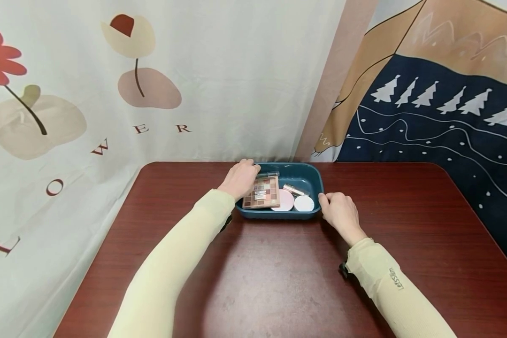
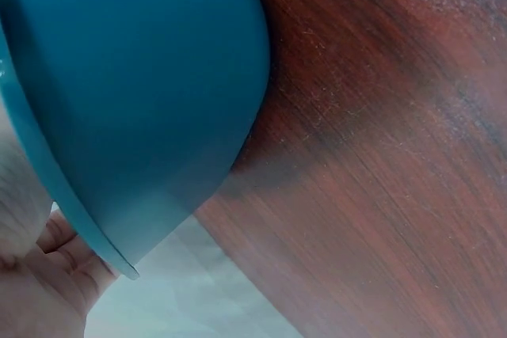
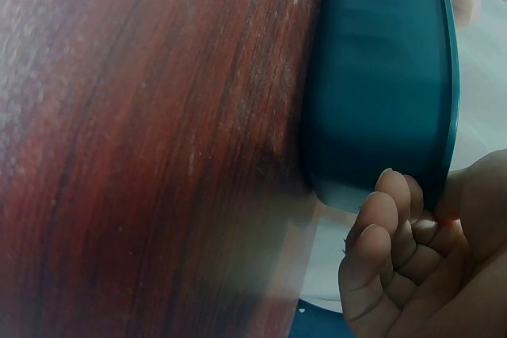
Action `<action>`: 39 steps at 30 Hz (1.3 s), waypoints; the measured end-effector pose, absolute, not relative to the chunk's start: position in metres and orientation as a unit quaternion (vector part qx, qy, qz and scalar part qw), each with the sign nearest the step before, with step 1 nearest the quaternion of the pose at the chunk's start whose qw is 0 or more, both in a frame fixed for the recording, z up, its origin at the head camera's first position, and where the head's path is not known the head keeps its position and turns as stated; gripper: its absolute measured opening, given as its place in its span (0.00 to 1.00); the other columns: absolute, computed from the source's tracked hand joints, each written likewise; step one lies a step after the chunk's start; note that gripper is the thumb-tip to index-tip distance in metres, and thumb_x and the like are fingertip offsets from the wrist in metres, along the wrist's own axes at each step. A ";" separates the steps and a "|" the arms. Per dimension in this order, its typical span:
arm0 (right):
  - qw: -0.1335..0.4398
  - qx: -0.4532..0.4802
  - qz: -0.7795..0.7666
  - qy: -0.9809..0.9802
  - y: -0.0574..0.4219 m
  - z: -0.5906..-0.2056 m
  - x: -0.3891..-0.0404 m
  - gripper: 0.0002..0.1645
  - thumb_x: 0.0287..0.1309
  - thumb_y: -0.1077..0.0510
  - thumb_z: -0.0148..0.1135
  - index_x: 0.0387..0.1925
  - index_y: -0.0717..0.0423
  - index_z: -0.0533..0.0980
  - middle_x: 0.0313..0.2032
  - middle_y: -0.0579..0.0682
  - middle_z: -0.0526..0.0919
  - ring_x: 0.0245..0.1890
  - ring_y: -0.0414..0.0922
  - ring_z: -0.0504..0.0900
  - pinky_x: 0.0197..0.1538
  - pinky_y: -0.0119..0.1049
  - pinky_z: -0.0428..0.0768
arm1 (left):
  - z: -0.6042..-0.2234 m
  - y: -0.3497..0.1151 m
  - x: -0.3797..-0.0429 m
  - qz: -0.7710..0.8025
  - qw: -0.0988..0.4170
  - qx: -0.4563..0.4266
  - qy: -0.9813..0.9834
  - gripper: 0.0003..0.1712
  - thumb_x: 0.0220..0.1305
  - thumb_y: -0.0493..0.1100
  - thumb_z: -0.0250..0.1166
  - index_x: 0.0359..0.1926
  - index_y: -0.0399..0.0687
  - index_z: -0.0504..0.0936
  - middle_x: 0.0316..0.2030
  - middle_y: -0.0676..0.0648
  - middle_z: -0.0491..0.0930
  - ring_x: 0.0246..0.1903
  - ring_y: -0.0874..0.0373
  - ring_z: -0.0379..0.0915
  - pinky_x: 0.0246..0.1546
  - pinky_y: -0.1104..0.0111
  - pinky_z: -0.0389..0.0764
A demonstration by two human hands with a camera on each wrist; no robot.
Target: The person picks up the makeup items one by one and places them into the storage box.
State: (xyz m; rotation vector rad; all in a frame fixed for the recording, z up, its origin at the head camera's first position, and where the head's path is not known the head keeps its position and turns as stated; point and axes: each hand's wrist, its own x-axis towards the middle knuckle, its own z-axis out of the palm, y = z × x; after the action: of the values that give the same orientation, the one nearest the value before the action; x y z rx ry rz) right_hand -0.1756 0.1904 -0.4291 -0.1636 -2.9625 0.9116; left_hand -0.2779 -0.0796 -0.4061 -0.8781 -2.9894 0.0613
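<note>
A teal plastic storage bin (image 1: 297, 170) sits at the table's far edge. My left hand (image 1: 241, 179) grips its left rim, and the left wrist view shows fingers (image 2: 70, 255) at that rim. On the opposite side my right hand (image 1: 341, 213) pinches the right rim, thumb on top and curled fingers (image 3: 379, 215) against the outer wall. Inside the bin lie an eyeshadow palette (image 1: 267, 193), a pink round item (image 1: 285, 201) partly under it, a white round item (image 1: 304, 203), a lipstick-like tube (image 1: 293, 189) and a slim clear tube (image 1: 271, 174).
The dark red wooden table (image 1: 274, 277) spreads in front of the bin and to both sides. Right behind its far edge hangs a pale curtain (image 1: 236, 84) with flower prints, beside a navy cloth (image 1: 426, 126) with white trees.
</note>
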 end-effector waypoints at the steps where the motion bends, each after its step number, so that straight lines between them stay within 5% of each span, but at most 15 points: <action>1: 0.019 -0.052 0.293 -0.955 0.190 -0.429 -0.176 0.27 0.75 0.50 0.52 0.21 0.56 0.83 0.16 0.46 0.82 0.28 0.52 0.82 0.33 0.44 0.75 | -0.406 -0.079 -0.278 0.021 0.014 -0.282 -0.959 0.17 0.70 0.35 0.65 0.58 0.40 0.84 0.49 0.39 0.81 0.51 0.44 0.76 0.55 0.57 0.80; 39: 0.007 -0.059 0.299 -0.953 0.190 -0.429 -0.175 0.27 0.76 0.49 0.51 0.24 0.55 0.84 0.16 0.45 0.83 0.28 0.49 0.83 0.33 0.42 0.74 | -0.418 -0.073 -0.280 0.028 -0.013 -0.267 -0.963 0.17 0.72 0.36 0.62 0.59 0.38 0.82 0.50 0.38 0.81 0.52 0.47 0.79 0.53 0.58 0.83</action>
State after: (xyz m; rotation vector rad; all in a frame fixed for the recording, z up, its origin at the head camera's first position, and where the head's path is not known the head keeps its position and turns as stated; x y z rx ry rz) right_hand -0.1753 0.1905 -0.4292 -0.1830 -2.9783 0.9341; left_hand -0.2802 -0.0731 -0.4177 -0.8461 -3.0505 0.0871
